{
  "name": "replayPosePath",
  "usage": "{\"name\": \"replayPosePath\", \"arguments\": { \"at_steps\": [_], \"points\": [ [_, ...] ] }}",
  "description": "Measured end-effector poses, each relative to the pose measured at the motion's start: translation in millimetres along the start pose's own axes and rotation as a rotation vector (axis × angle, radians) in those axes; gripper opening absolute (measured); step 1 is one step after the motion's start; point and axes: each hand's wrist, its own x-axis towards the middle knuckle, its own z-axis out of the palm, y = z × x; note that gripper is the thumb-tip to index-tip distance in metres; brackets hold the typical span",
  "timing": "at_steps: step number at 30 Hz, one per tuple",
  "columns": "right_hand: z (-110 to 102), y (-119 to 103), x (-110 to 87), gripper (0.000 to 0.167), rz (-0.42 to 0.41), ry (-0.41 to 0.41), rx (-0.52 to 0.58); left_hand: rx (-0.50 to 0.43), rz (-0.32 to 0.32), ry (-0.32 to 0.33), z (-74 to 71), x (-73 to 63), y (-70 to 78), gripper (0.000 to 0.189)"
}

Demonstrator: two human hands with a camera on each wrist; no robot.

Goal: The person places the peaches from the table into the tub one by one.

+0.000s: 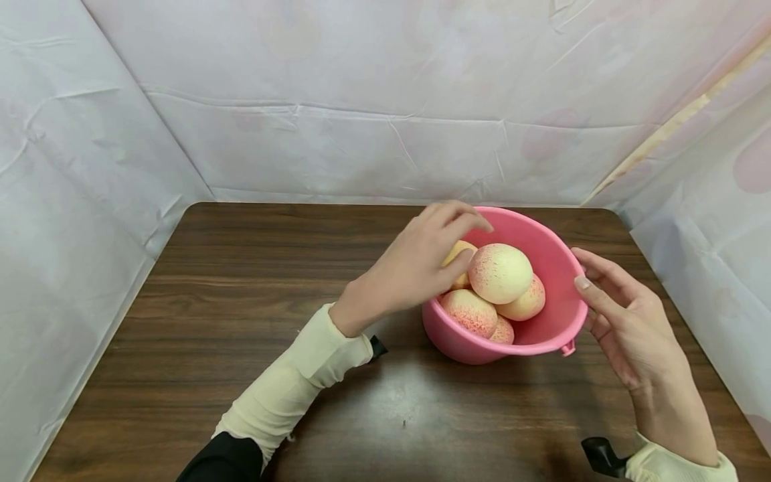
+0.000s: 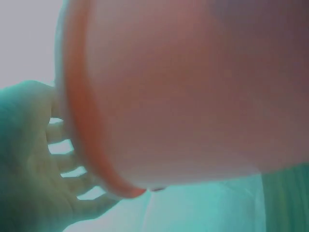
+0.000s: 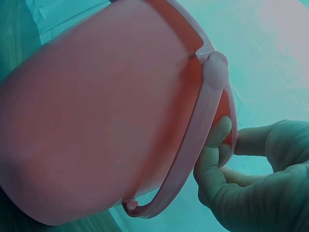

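A pink plastic bucket [image 1: 458, 347] stands on the table with several artificial peaches inside. A pale yellow peach [image 1: 501, 273] with pink speckles lies on top of the others. My left hand [image 1: 415, 261] reaches over the bucket's left rim, its fingers spread and loosely bent above the peaches. Its thumb is close to the top peach and to a yellow peach [image 1: 459, 253] partly hidden behind it; contact cannot be told. At the bucket's right side, my right hand [image 1: 632, 321] pinches the rim and handle [image 3: 188, 140] between thumb and fingers.
The dark wood-grain table [image 1: 253, 301] extends left and in front of the bucket. White sheeting [image 1: 361, 154] closes off the back and both sides. The bucket stands near the table's back right.
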Motion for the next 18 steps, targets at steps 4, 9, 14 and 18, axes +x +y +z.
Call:
{"name": "replayPosePath", "arguments": {
  "at_steps": [4,9,14,18],
  "points": [
    [-0.7,-0.2,-0.7,0.048,0.003,-0.005,-0.002,-0.009,-0.063,0.047,-5.7,-12.2,-3.3,0.037],
    [-0.5,0.0,-0.3,0.048,-0.003,-0.009,0.004,-0.079,-0.193,0.073,-11.4,-24.9,-3.3,0.045],
    [0.2,0.5,0.8,0.048,-0.008,-0.011,0.015,-0.222,-0.434,-0.02,-15.9,-34.2,-4.1,0.064],
    [0.7,0.6,1.6,0.048,-0.011,-0.008,0.015,-0.377,-0.533,-0.106,-17.5,-37.3,-9.2,0.064]
  ]
}}
